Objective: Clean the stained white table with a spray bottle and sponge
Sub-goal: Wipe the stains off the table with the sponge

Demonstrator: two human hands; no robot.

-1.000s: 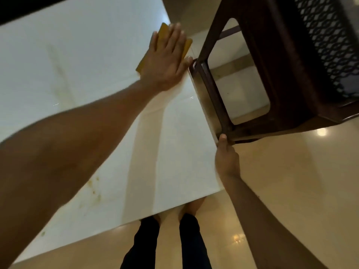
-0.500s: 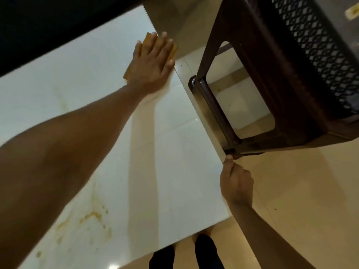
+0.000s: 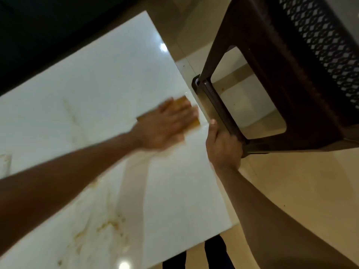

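A: Where's the sponge (image 3: 187, 111)?
B: Under the flat, spread left hand (image 3: 165, 126), near the counter (image 3: 108, 74) edge; the right hand (image 3: 223, 146) grips that edge.
A: Advice?
B: Press evenly, overlap strokes, then work toward the near stains (image 3: 108, 228).

We see the white table (image 3: 108, 78) open toward its far left, with only brown stains (image 3: 108, 226) near us (nothing raised). Along its right edge a dark brown stool (image 3: 272, 78) stands close, and the right hand (image 3: 223, 146) grips the edge there, narrowing the passage.
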